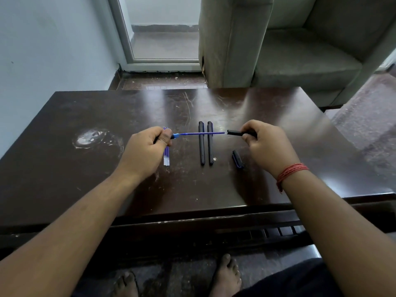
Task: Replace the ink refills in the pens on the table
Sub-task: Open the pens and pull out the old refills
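Observation:
My left hand (147, 144) grips the tip section of a pen, and a blue ink refill (201, 133) sticks out of it to the right. My right hand (263, 144) holds the black pen barrel (235, 132), whose open end is just clear of the refill's end. Both are held above the dark table (85, 168). Two black capped pens (205, 144) lie side by side under the refill. A black pen cap (237, 159) lies to their right. Several spare blue refills (166, 157) lie beneath my left hand, partly hidden.
A grey armchair (278, 43) stands beyond the table's far edge. A white-framed glass door (162, 39) is at the back. A pale stain (92, 138) marks the table's left part. My bare feet (225, 275) rest on the floor below.

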A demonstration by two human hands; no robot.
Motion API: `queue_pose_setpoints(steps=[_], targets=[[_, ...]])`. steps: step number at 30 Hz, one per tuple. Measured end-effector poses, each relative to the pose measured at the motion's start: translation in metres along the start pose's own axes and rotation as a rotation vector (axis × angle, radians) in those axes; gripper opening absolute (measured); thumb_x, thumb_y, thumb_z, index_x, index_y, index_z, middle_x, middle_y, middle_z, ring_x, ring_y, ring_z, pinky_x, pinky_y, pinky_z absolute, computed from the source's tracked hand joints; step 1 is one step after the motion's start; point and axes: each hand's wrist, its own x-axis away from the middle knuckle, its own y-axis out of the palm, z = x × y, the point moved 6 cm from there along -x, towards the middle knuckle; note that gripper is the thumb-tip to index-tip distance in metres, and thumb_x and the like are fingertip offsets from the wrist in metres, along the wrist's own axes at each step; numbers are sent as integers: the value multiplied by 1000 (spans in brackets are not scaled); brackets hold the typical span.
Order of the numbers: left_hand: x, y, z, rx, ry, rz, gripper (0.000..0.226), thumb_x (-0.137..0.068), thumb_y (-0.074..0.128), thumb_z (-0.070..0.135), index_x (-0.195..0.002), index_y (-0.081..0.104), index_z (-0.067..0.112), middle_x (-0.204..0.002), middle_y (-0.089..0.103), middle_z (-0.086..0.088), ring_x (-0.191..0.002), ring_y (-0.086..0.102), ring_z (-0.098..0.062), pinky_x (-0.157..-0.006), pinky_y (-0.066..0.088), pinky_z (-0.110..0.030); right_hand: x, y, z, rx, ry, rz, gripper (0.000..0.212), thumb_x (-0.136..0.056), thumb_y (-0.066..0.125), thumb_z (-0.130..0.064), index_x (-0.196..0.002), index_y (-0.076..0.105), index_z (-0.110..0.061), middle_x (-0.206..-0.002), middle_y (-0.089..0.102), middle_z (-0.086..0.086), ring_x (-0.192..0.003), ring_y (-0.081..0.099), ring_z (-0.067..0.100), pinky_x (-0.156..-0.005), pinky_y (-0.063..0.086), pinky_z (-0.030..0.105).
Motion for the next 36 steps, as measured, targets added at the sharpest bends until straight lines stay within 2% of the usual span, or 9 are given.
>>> queue_pose_setpoints(steps=[6,11,13,15,17,20,25,30,36], targets=[[-2,-2,-5,-10,3,20,37,-104,47,31,-80,68,13,-51,42,5,-43,38,-7,-45,31,-16,0,-1,6,16,40,-51,11,-92,61,-18,-91,65,-28,-78,61,-4,-75,60,22,-70,52,33],[-3,0,-8,-17,-12,9,37,-104,45,34,-80,66,16,-58,51,1,-50,40,-12,-47,31,-15,2,4,6,-20,83,-118,10,-93,58,-17,-89,61,-25,-95,60,3,-77,68,21,-76,57,42],[-2,5,-10,158,-76,-7,36,-104,46,35,-80,66,18,-66,60,0,-58,50,-13,-61,44,-21,7,8,1,-115,124,-155,9,-95,57,-13,-91,62,-20,-95,65,7,-67,71,13,-70,59,35],[1,16,-8,506,-178,-56,34,-103,49,34,-82,65,14,-82,68,-2,-76,63,-14,-79,55,-34,14,16,-9,-202,142,-214,10,-96,57,-11,-92,62,-19,-82,70,6,-63,72,10,-69,60,34],[5,28,-3,759,-249,-104,30,-95,53,36,-85,66,11,-100,71,-6,-98,69,-17,-97,54,-38,22,26,-24,-261,125,-280,14,-95,58,-11,-88,60,-23,-71,71,3,-62,72,10,-71,60,38],[8,38,1,991,-344,-94,27,-97,52,30,-87,65,9,-113,72,-8,-116,65,-24,-105,49,-43,30,39,-43,-290,87,-351,19,-95,58,-12,-82,58,-25,-68,72,3,-62,72,10,-74,60,40],[6,34,-4,996,-372,-12,26,-100,51,26,-92,65,5,-94,75,-8,-98,71,-27,-97,55,-45,42,52,-63,-307,84,-449,9,-96,58,-16,-91,62,-22,-66,73,0,-65,72,8,-79,58,35],[1,18,-17,888,-362,124,25,-100,54,27,-90,66,7,-88,73,-6,-86,71,-19,-92,57,-44,42,48,-65,-104,-16,-465,10,-94,62,-23,-101,69,-19,-85,67,-3,-81,63,16,-73,46,26],[-2,10,-22,736,-341,123,31,-102,52,30,-88,67,8,-87,70,-7,-79,68,-20,-87,59,-41,25,33,-38,-15,41,-250,12,-89,63,-30,-94,56,-21,-84,65,-1,-80,62,23,-71,51,33]])
